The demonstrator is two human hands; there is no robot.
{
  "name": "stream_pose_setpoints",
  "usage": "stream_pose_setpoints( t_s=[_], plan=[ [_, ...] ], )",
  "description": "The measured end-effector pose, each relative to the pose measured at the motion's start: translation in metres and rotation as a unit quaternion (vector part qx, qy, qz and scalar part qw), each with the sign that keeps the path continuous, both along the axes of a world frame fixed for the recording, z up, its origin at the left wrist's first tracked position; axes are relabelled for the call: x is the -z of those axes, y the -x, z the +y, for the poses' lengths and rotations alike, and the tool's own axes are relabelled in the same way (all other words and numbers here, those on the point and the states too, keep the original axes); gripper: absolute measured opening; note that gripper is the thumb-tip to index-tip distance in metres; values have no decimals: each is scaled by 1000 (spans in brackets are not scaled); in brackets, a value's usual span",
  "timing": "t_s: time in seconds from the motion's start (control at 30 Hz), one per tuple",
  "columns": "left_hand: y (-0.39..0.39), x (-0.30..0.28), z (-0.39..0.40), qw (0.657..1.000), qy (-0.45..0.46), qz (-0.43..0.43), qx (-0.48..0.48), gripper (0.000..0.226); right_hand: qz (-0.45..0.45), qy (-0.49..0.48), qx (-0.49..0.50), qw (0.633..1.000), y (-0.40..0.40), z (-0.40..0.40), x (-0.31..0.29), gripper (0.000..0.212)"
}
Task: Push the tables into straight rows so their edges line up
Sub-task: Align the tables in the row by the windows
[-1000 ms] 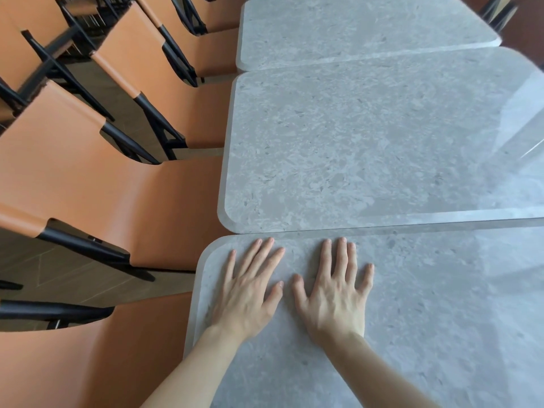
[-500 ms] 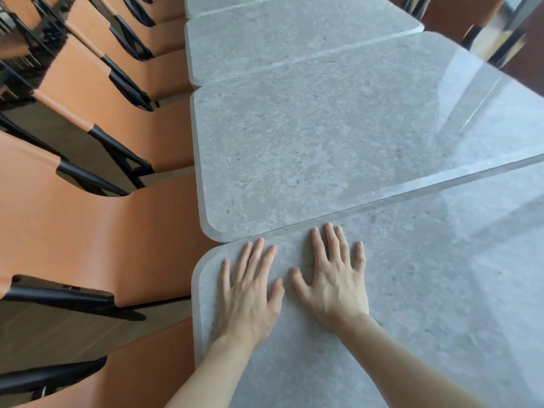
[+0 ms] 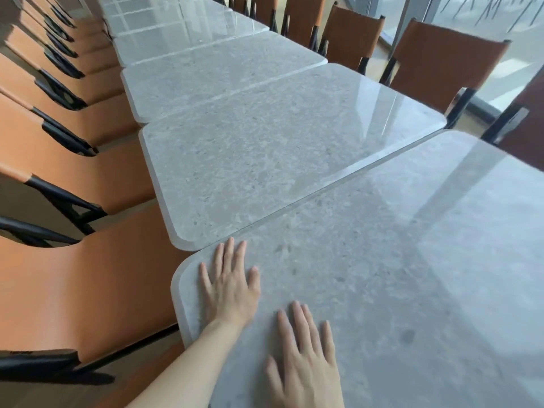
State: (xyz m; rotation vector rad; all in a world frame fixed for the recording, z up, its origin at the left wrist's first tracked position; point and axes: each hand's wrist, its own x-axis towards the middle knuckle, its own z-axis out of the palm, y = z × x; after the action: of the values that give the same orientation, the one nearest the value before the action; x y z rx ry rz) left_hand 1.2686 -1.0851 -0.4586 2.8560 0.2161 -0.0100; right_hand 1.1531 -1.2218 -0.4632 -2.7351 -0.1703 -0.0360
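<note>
Both hands lie flat, fingers straight, on the nearest worktop (image 3: 397,275) of a long row of grey stone-patterned tables: the left hand (image 3: 228,285) rests near its rounded left corner, the right hand (image 3: 306,357), somewhat blurred, lies just beside it toward the viewer; neither grip closes on anything. The nearest worktop meets the next worktop (image 3: 265,160) along one seam, yet its left edge appears to sit slightly right of that neighbour's left edge, so alignment here seems nearly but not fully achieved. The farther worktops (image 3: 206,72) appear to run in a fairly straight line. Orange chairs (image 3: 73,272) flank both sides of the row.
</note>
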Motion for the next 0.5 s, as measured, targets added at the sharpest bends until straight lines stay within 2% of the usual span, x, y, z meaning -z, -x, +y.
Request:
stream_pose_setpoints(
  t_s=[0.1, 0.2, 0.33, 0.4, 0.5],
  plan=[
    [-1, 2, 1, 1000, -16, 21, 2, 79, 22, 24, -10, 999, 11, -1, 8, 83],
    [-3, -1, 2, 998, -25, 58, 10, 65, 17, 15, -7, 1000, 11, -1, 6, 84],
    [-2, -25, 13, 974, -8, 215, 66, 64, 21, 33, -12, 999, 14, 0, 2, 81],
    [30, -38, 13, 966, 24, 234, 104, 65, 5, 52, -21, 998, 17, 0, 2, 76],
    [124, -53, 12, 959, 59, 229, 159, 58, 37, 51, -8, 998, 17, 1, -7, 73]
  ],
)
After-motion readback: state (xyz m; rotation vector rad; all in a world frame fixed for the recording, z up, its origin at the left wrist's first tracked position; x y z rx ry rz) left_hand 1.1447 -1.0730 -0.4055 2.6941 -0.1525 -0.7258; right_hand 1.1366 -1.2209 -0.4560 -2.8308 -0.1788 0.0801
